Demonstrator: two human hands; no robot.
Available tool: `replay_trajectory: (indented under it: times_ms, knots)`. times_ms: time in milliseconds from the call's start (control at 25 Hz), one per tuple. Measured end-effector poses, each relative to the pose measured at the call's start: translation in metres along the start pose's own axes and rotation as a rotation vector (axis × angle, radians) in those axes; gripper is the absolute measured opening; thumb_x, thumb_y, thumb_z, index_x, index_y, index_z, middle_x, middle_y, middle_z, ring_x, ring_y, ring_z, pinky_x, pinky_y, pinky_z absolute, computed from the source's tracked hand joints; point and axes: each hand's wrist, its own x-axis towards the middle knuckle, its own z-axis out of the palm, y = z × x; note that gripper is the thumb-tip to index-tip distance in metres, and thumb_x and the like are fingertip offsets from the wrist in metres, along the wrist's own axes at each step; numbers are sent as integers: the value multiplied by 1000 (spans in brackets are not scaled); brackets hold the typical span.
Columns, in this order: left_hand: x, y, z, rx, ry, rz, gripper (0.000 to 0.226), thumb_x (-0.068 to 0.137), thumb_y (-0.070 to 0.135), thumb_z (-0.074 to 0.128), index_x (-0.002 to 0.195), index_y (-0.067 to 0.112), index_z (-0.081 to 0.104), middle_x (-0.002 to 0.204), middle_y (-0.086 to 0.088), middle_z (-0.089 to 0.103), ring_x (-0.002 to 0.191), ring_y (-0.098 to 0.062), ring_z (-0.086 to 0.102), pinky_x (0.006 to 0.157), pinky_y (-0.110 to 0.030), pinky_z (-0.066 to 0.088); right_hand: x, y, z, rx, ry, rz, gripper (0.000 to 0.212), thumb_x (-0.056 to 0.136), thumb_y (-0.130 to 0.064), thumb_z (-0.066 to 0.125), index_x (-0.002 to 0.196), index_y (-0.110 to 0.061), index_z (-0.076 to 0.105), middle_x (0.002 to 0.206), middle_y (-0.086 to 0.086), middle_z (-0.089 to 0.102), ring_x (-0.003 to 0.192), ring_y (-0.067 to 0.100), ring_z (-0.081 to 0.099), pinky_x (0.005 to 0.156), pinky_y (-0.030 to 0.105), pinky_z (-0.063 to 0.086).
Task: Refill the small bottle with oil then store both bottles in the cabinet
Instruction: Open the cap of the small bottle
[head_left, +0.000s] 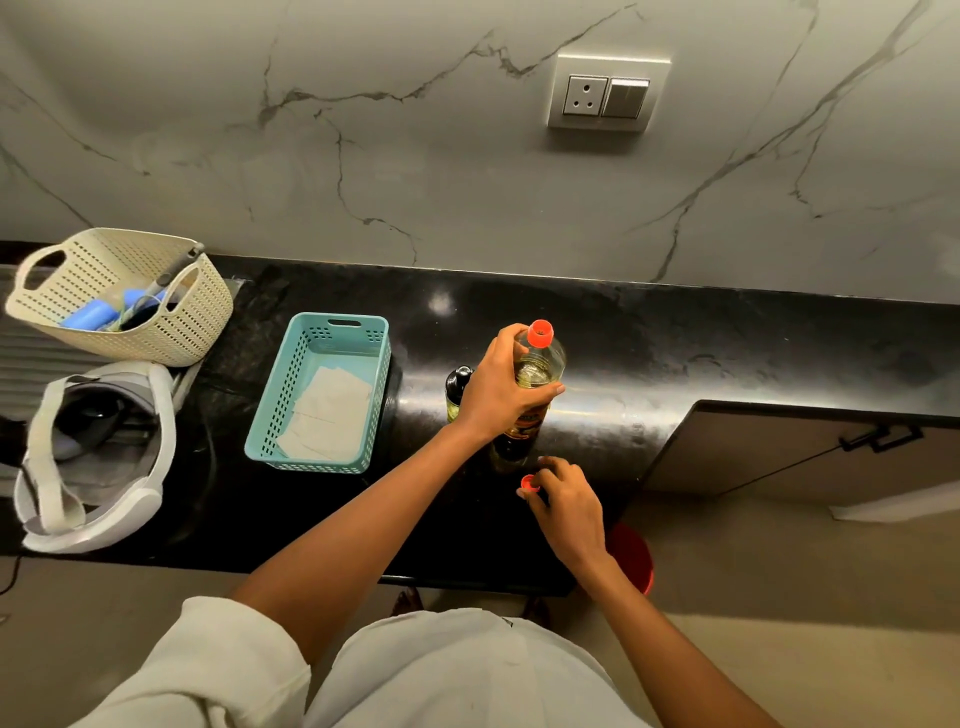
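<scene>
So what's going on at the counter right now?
A person stands at the black counter. The left hand grips the large oil bottle, which stands upright; its orange top looks open. The right hand pinches a red cap low over the counter, nearer the person than the bottle. The small bottle, dark-topped, stands just left of the large one. No oil is being poured yet.
</scene>
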Motion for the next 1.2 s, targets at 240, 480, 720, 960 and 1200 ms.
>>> replay_trajectory:
  times_ms: [240, 480, 720, 960, 1200]
  knots:
    - [-8, 13, -16, -24, -87, -131, 124, 77, 52, 91, 170, 24, 14, 168, -5, 35, 152, -21, 40, 122, -39, 41, 36, -58, -40, 209, 110, -69, 9, 99, -20, 73, 101, -13, 68, 101, 0, 67, 83, 20, 67, 64, 36, 58]
    - [-57, -43, -58, -168, 351, -330, 74, 101, 2, 54, 168, 15, 26, 167, -8, 42, 154, -20, 41, 126, -35, 35, 89, -119, -51, 187, 112, -153, 23, 98, -23, 74, 118, -15, 66, 114, 2, 68, 93, 21, 69, 72, 40, 61]
    - [-46, -92, -52, -69, -51, -421, 115, 75, 11, 95, 167, 17, 27, 165, -11, 44, 146, -24, 49, 114, -27, 43, 134, -138, -37, -11, 2, -98, 41, 96, -22, 76, 132, -8, 58, 124, 11, 59, 101, 31, 69, 75, 43, 63]
    - [-33, -95, -42, -7, 38, -315, 69, 71, 49, 76, 137, 33, 59, 128, 8, 75, 114, -15, 71, 97, -49, 60, 154, -138, -23, -129, -43, -42, 16, 103, -16, 66, 117, -7, 67, 111, 12, 62, 97, 30, 68, 79, 41, 62]
    - [-34, -97, -42, -10, 32, -276, 64, 71, 60, 71, 130, 36, 60, 121, 11, 76, 108, -13, 73, 91, -46, 62, 147, -136, -21, -33, 20, -58, 15, 101, -15, 70, 113, -6, 69, 107, 12, 64, 89, 29, 68, 75, 39, 62]
